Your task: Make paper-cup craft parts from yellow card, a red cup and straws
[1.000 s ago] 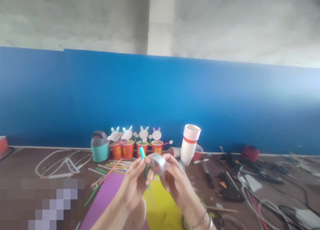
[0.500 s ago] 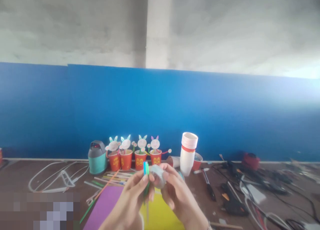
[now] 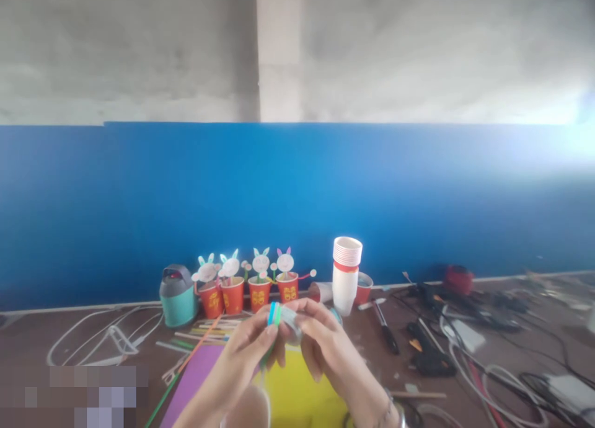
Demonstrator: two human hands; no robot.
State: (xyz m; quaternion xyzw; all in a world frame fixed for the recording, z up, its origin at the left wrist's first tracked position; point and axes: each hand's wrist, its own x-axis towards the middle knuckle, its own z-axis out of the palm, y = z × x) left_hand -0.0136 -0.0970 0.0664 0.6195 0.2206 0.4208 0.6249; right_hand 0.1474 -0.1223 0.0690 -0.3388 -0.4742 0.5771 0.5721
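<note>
My left hand [image 3: 251, 344] pinches narrow blue and green strips [image 3: 274, 314] upright between thumb and fingers; they look like craft sticks, but blur leaves this unsure. Fingers curled, my right hand [image 3: 320, 335] grips a roll of clear tape [image 3: 290, 324] close against the strips' right side. The hands nearly meet, and the fingers cover part of the roll and the lower ends of the strips. Beneath them lie a yellow sheet [image 3: 302, 391] and a purple sheet [image 3: 193, 378]. The rim of a pale round thing, perhaps a cup [image 3: 246, 408], shows below my left wrist.
Several red paper cups [image 3: 259, 294] with rabbit-faced figures stand by the blue partition [image 3: 279, 186]. A stack of white cups [image 3: 344, 279] and a teal device [image 3: 179, 301] flank them. Loose sticks [image 3: 218, 329], a black marker [image 3: 387, 330], a glue gun [image 3: 430, 356] and cables [image 3: 469, 360] lie around.
The tape roll has turned and come closer to the strips, which now tilt slightly. The view has shifted a little, and the pale rim has come into sight below my left wrist.
</note>
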